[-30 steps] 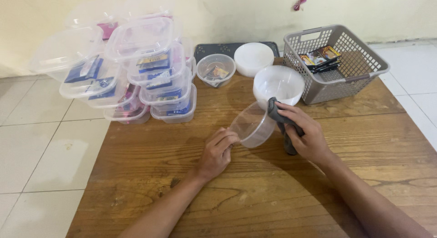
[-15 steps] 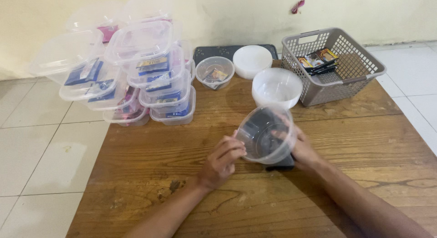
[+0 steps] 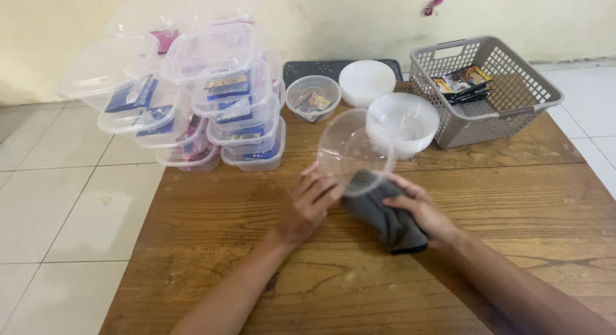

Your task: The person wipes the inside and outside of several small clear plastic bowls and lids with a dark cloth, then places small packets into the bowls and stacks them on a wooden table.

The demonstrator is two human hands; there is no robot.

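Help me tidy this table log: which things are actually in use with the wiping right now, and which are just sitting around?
In use:
left hand
right hand
clear round bowl, tilted, held by the left fingers
grey cloth, pressed against the bowl

Lying about:
white bowl stack
small clear bowl with packets
white lids
grey basket
stacked clear boxes
dark tray
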